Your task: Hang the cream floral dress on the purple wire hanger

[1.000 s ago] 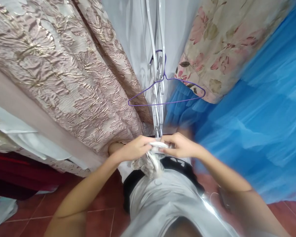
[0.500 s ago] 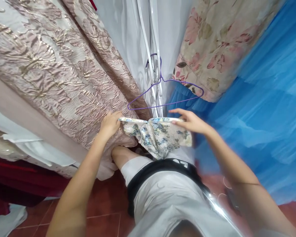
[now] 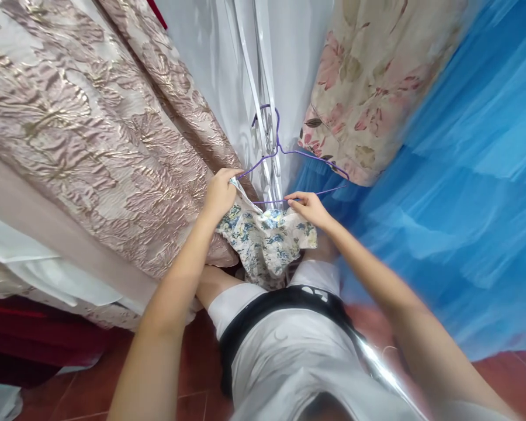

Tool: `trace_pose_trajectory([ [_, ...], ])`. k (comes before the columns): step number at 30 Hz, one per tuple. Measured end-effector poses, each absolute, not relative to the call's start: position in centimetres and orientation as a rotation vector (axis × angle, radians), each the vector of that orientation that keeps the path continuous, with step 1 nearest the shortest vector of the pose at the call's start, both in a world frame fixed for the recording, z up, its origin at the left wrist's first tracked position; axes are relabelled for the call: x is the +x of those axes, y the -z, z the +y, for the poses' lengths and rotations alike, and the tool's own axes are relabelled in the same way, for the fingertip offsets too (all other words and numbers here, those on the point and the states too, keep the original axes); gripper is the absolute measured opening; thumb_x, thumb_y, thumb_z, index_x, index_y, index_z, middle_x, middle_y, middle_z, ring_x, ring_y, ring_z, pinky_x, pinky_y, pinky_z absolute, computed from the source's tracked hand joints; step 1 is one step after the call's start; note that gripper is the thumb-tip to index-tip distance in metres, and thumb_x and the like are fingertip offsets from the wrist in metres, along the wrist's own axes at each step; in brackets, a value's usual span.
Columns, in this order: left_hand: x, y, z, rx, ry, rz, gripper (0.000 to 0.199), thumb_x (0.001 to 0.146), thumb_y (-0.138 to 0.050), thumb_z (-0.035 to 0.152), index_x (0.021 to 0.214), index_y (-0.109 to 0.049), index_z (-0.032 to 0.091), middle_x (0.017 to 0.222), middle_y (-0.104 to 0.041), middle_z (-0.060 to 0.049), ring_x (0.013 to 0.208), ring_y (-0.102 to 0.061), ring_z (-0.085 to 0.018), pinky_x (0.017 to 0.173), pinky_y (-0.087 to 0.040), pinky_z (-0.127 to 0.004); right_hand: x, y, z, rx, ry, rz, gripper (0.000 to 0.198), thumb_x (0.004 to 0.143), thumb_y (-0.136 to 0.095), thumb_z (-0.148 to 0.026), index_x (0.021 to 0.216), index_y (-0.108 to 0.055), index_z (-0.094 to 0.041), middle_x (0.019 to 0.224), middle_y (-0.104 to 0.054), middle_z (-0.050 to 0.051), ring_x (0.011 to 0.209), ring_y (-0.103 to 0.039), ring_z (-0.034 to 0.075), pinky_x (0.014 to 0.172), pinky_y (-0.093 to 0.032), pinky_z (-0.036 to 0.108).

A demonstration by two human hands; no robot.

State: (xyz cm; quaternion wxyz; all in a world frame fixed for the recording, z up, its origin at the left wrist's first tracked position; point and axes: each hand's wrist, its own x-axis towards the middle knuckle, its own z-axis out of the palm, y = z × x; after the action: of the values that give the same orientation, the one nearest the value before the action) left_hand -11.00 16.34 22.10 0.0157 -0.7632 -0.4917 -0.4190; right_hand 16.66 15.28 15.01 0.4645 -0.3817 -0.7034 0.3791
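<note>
A purple wire hanger [image 3: 309, 154] is in front of me, its hook upward, hung among white straps. Below it droops a small garment [image 3: 267, 245] in white with a blue and yellow floral print. My left hand [image 3: 221, 193] is closed on the upper left edge of this garment, against the hanger's left end, which it hides. With thumb and fingers pinched together, my right hand [image 3: 309, 209] is at the hanger's lower bar, just above the garment's right part. Whether its fingertips also hold cloth, I cannot tell.
Pink-gold embossed fabric [image 3: 70, 111] hangs at left, with dark red cloth [image 3: 48, 333] lower down. White straps [image 3: 263, 52] hang in the middle. Beige floral cloth [image 3: 368, 93] and blue tulle [image 3: 456, 222] hang at right. Red tiles [image 3: 193, 362] cover the floor.
My left hand has moved up and right, bringing the garment's edge to the hanger's left end. My right hand has shifted left from the garment's right edge to the hanger's lower bar.
</note>
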Motion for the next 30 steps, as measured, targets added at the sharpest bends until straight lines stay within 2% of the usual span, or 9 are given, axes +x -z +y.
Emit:
trace_pose_trajectory([
  [5, -7.5, -21.9, 16.4, -2.224, 1.545, -1.385, 0.037, 0.087, -0.045, 0.005, 0.109, -0.069, 0.021, 0.119, -0.066, -0.009, 0.119, -0.061, -0.024, 0.109, -0.047, -0.041, 16.4, -14.9, 13.9, -0.913, -0.928, -1.712, 0.039, 0.084, -0.065, -0.049, 0.093, -0.072, -0.011, 0.051, -0.037, -0.008, 0.047, -0.023, 0.008, 0.048, -0.018, 0.024],
  [8, -7.4, -21.7, 15.6, -2.104, 1.593, -1.307, 0.029, 0.087, -0.048, 0.006, 0.106, -0.065, 0.021, 0.112, -0.065, -0.009, 0.112, -0.061, -0.025, 0.104, -0.049, -0.041, 18.4, -15.5, 12.6, -0.869, -0.866, -1.729, 0.046, 0.083, -0.071, -0.044, 0.116, -0.070, -0.013, 0.055, -0.039, -0.008, 0.049, -0.029, 0.009, 0.049, -0.022, 0.024],
  [10, -8.0, -21.7, 15.2, -2.071, 1.580, -1.278, 0.021, 0.086, -0.052, 0.009, 0.099, -0.063, 0.020, 0.103, -0.064, -0.008, 0.103, -0.062, -0.024, 0.097, -0.050, -0.039, 20.9, -16.0, 11.8, -0.854, -0.826, -1.731, 0.065, 0.076, -0.078, -0.039, 0.134, -0.062, -0.015, 0.059, -0.043, -0.008, 0.051, -0.034, 0.009, 0.050, -0.025, 0.023],
  [12, -8.7, -21.8, 15.0, -2.085, 1.521, -1.262, 0.013, 0.085, -0.054, 0.012, 0.090, -0.063, 0.020, 0.096, -0.063, -0.008, 0.096, -0.062, -0.023, 0.090, -0.050, -0.037, 23.9, -16.5, 11.4, -0.854, -0.789, -1.724, 0.077, 0.070, -0.082, -0.035, 0.140, -0.056, -0.017, 0.063, -0.049, -0.008, 0.053, -0.041, 0.010, 0.051, -0.029, 0.022],
  [14, -9.0, -21.9, 15.1, -2.119, 1.441, -1.267, 0.009, 0.084, -0.056, 0.014, 0.083, -0.063, 0.020, 0.091, -0.063, -0.007, 0.089, -0.061, -0.022, 0.084, -0.048, -0.035, 26.6, -16.9, 11.3, -0.861, -0.721, -1.715, 0.075, 0.069, -0.078, -0.035, 0.139, -0.056, -0.018, 0.069, -0.058, -0.005, 0.055, -0.048, 0.012, 0.052, -0.033, 0.022],
  [18, -8.7, -21.7, 15.0, -2.173, 1.341, -1.269, 0.011, 0.084, -0.054, 0.017, 0.077, -0.062, 0.020, 0.082, -0.060, -0.005, 0.078, -0.057, -0.020, 0.074, -0.044, -0.033, 28.7, -17.3, 11.9, -0.956, -0.387, -1.675, 0.068, 0.067, -0.065, -0.028, 0.134, -0.058, -0.017, 0.092, -0.072, 0.004, 0.063, -0.062, 0.017, 0.056, -0.044, 0.026],
  [23, -8.3, -21.5, 14.8, -2.191, 1.276, -1.285, 0.019, 0.085, -0.051, 0.017, 0.066, -0.051, 0.020, 0.071, -0.050, -0.003, 0.070, -0.050, -0.018, 0.068, -0.037, -0.033, 28.3, -16.6, 12.2, -1.104, 0.079, -1.530, 0.076, 0.067, -0.063, -0.027, 0.141, -0.052, -0.018, 0.098, -0.073, 0.007, 0.066, -0.066, 0.020, 0.063, -0.052, 0.032],
  [26, -8.4, -21.5, 14.8, -2.190, 1.244, -1.310, 0.023, 0.085, -0.051, 0.016, 0.063, -0.045, 0.020, 0.068, -0.045, -0.002, 0.067, -0.047, -0.017, 0.067, -0.035, -0.032, 28.3, -16.3, 11.8, -1.167, 0.141, -1.522, 0.081, 0.070, -0.062, -0.028, 0.149, -0.047, -0.015, 0.088, -0.073, 0.005, 0.064, -0.063, 0.020, 0.067, -0.054, 0.034],
  [30, -9.0, -21.8, 14.6, -2.178, 1.198, -1.360, 0.020, 0.086, -0.053, 0.017, 0.066, -0.050, 0.020, 0.071, -0.048, -0.003, 0.069, -0.049, -0.018, 0.067, -0.036, -0.032, 28.5, -17.2, 10.4, -1.231, 0.060, -1.595, 0.067, 0.070, -0.062, -0.029, 0.134, -0.064, -0.011, 0.064, -0.065, 0.000, 0.057, -0.057, 0.019, 0.063, -0.050, 0.033],
])
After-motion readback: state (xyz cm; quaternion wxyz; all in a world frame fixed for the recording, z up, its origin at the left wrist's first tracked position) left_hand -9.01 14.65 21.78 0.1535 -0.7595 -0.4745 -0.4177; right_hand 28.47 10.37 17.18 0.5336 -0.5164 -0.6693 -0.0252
